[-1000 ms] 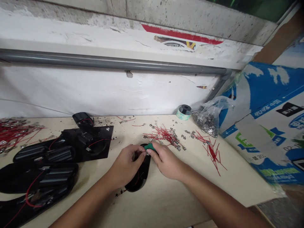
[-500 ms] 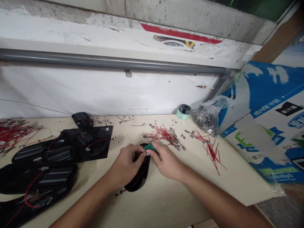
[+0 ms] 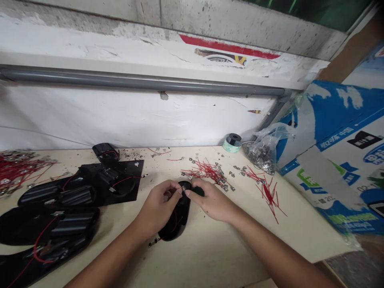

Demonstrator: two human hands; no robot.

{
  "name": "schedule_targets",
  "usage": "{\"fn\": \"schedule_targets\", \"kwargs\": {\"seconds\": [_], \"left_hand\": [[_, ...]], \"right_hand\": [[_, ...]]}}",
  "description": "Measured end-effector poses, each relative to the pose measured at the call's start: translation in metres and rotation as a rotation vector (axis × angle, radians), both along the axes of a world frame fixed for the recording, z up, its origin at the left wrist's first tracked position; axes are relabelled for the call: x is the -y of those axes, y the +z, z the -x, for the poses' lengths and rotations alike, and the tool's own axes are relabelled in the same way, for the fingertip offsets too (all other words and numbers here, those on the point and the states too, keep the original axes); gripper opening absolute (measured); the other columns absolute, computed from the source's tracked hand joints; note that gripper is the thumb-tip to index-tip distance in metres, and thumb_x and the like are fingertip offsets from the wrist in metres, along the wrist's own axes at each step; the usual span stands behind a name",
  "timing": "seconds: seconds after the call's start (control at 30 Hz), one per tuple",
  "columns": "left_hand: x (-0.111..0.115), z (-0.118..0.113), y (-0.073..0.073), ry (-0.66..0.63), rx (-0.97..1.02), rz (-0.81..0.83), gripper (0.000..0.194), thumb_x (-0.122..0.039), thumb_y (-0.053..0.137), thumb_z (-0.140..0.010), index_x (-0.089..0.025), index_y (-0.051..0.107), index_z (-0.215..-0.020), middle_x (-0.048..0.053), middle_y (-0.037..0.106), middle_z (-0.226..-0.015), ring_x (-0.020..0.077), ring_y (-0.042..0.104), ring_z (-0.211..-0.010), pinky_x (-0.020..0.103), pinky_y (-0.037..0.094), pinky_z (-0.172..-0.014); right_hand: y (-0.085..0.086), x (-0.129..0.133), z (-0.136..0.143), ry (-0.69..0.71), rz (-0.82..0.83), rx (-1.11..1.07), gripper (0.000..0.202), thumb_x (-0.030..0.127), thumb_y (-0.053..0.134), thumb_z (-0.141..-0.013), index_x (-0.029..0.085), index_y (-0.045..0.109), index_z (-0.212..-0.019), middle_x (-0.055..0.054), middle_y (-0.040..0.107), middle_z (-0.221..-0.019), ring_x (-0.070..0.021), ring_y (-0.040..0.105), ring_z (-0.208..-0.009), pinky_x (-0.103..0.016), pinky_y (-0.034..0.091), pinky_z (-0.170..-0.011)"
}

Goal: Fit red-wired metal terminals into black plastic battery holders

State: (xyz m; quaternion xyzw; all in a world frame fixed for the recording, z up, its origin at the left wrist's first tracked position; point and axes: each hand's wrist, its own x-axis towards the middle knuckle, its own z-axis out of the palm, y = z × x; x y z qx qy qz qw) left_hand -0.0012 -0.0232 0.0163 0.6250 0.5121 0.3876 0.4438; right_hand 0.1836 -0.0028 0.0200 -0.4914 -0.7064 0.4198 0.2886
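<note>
My left hand [image 3: 159, 206] pinches a small metal contact piece [image 3: 184, 188] between thumb and forefinger. Close beside it, my right hand [image 3: 213, 200] is closed round a dark green piece [image 3: 198, 191] whose kind I cannot make out; its thumb tip reaches the metal piece. Beneath both hands an oblong black plastic shell [image 3: 181, 218] lies on the table, partly covered by the left hand. A red wire runs inside the shell, and a small connector [image 3: 154, 241] sticks out at its near end.
Black plastic housings [image 3: 75, 222] with red wires crowd the left side. Red wires with metal contacts [image 3: 210, 171] lie behind my hands, with more wires [image 3: 269, 196] to the right. At the back stand a tape roll [image 3: 231, 145] and a clear bag [image 3: 264, 150] of metal parts.
The green piece in my right hand has tilted and turned to the right, now showing dark beside the fingers. Both hands stay close together over the shell.
</note>
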Motion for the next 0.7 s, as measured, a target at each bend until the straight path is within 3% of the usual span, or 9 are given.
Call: {"fn": "schedule_targets", "kwargs": {"seconds": [0.13,0.23,0.33,0.5,0.7], "left_hand": [[0.003,-0.004,-0.003,0.015,-0.003,-0.061,0.022,-0.038,0.053,-0.094,-0.018,0.062,-0.093,0.002,0.064,-0.082,0.0156,0.058,-0.073,0.026,0.047,-0.067],[0.002,-0.001,-0.007,0.034,0.007,-0.169,0.021,-0.031,0.051,-0.096,-0.019,0.057,-0.113,0.002,0.067,-0.088,0.0161,0.062,-0.082,0.028,0.05,-0.077],[-0.001,0.01,-0.012,-0.009,-0.152,-0.419,0.03,-0.021,0.048,-0.097,-0.023,0.054,-0.127,0.006,0.068,-0.104,0.0177,0.063,-0.095,0.032,0.05,-0.087],[-0.007,0.025,-0.011,-0.116,-0.599,-0.955,0.056,-0.001,0.041,-0.093,-0.03,0.054,-0.139,0.012,0.058,-0.129,0.0241,0.057,-0.114,0.04,0.05,-0.091],[-0.008,0.025,-0.003,-0.214,-0.689,-1.151,0.039,-0.006,0.049,-0.093,-0.018,0.062,-0.128,0.012,0.067,-0.119,0.0262,0.058,-0.114,0.046,0.05,-0.096]], "right_hand": [[-0.011,-0.002,0.008,-0.036,0.303,-0.236,0.032,0.051,0.064,-0.085,0.02,0.057,-0.083,0.008,0.043,-0.047,-0.012,0.044,-0.036,-0.023,0.037,-0.038],[-0.016,-0.007,0.009,-0.065,0.335,-0.455,0.036,0.051,0.07,-0.079,0.017,0.058,-0.073,0.005,0.05,-0.051,-0.0105,0.047,-0.04,-0.022,0.038,-0.038],[-0.014,-0.01,0.005,-0.102,0.382,-0.596,0.035,0.048,0.075,-0.076,0.016,0.062,-0.075,0.005,0.051,-0.053,-0.0084,0.043,-0.041,-0.021,0.034,-0.038],[-0.007,-0.01,0.0,-0.07,0.461,-0.652,0.029,0.041,0.078,-0.075,0.015,0.065,-0.079,0.006,0.043,-0.053,-0.0063,0.036,-0.042,-0.019,0.026,-0.037],[-0.005,-0.006,-0.003,0.021,0.475,-0.579,0.026,0.036,0.078,-0.076,0.016,0.062,-0.073,0.007,0.039,-0.056,-0.0066,0.036,-0.046,-0.018,0.025,-0.038]]}}
